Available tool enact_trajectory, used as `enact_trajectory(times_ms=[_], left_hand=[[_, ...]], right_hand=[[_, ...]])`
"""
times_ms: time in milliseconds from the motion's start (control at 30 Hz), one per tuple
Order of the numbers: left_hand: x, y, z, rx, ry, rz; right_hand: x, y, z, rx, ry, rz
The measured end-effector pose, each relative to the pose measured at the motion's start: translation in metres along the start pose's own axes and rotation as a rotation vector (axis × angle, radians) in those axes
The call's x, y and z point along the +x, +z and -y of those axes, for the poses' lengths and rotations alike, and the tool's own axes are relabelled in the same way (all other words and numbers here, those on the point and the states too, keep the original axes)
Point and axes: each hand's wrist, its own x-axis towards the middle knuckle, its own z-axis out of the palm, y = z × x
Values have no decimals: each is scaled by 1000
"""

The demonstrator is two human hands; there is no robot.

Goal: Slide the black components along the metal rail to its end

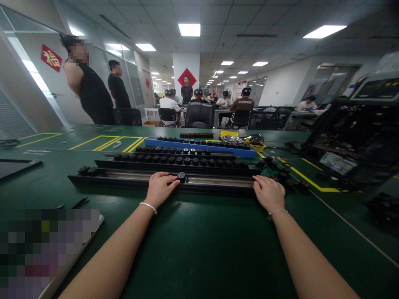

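Note:
A long black rail (218, 189) with a bare metallic channel lies across the green table in front of me. One small black round socket-like piece (181, 177) sits in its channel near the middle. My left hand (160, 189) has its thumb and forefinger closed at the left side of that piece, other fingers on the rail. At the rail's right end, my right hand (269, 193) grips the edge, fingertips over the top and thumb in front. Two more black pieces (88, 170) sit at the rail's left end.
Behind lie black rails (187, 161) filled with several round pieces, and a blue strip (149, 142) carrying more. Loose black pieces (282, 176) lie right of my right hand. Dark equipment (339, 137) stands at right; a pixelated sheet (46, 249) lies front left. People are beyond the table.

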Motion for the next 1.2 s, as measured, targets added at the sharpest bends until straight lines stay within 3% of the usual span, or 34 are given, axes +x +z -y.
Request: enact_trajectory(times_ms=[500, 833, 1200], left_hand=[[0, 3, -6, 8, 26, 27], [-2, -1, -11, 29, 57, 129], [-3, 0, -13, 42, 112, 161]], right_hand=[[1, -1, 0, 8, -3, -8], [2, -1, -2, 17, -7, 9], [1, -3, 1, 18, 5, 11]])
